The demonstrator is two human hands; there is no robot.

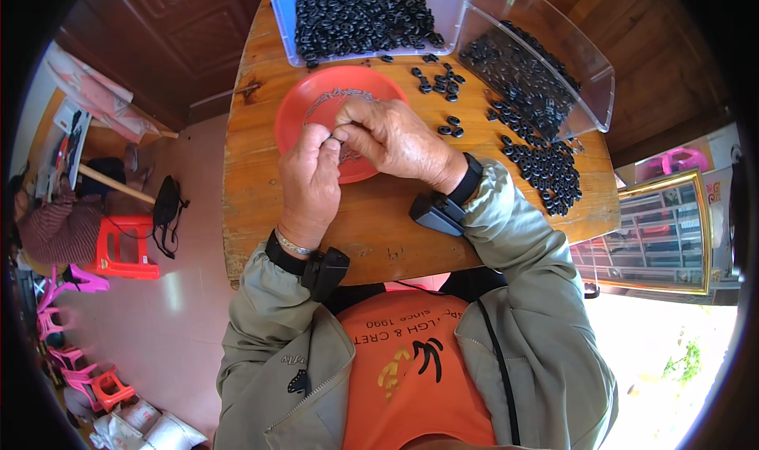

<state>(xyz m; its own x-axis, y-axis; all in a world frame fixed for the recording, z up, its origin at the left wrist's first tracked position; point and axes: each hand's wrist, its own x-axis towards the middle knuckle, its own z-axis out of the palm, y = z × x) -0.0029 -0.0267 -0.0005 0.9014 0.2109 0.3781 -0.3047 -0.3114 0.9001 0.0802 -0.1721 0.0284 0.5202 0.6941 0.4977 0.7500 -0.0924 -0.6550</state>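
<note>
Both hands are bunched together over the red plate (304,106) near the middle of the wooden desk (253,189), fingertips meeting right above the dish. The left hand (310,183) is curled, thumb and forefinger pinched on something very small at the point where the two hands touch; the right hand (393,138) arches over from the other side, fingers bent down and pinched at the same spot. What they grip is too small and too covered to name for sure, though it looks like one of the small black rings, perhaps with a piece from the thin silvery bits (336,96) lying in the plate. So the piece sits between the fingertips, just above the plate's near half. I'd judge this to be the fitting step, two small parts being brought together by feel, and the next move would call for a fine, steady squeeze with the parts kept lined up. Which way the piece points and how its long axis lies I cannot tell, as the fingers hide it. Loose black rings (545,169) are spread on the desk to the right, more lie scattered (439,79) beyond the plate, a clear bin (443,7) at the far edge is full of them, and a second clear bin (589,75) lies tipped on its side, spilling its load toward the pile.
</note>
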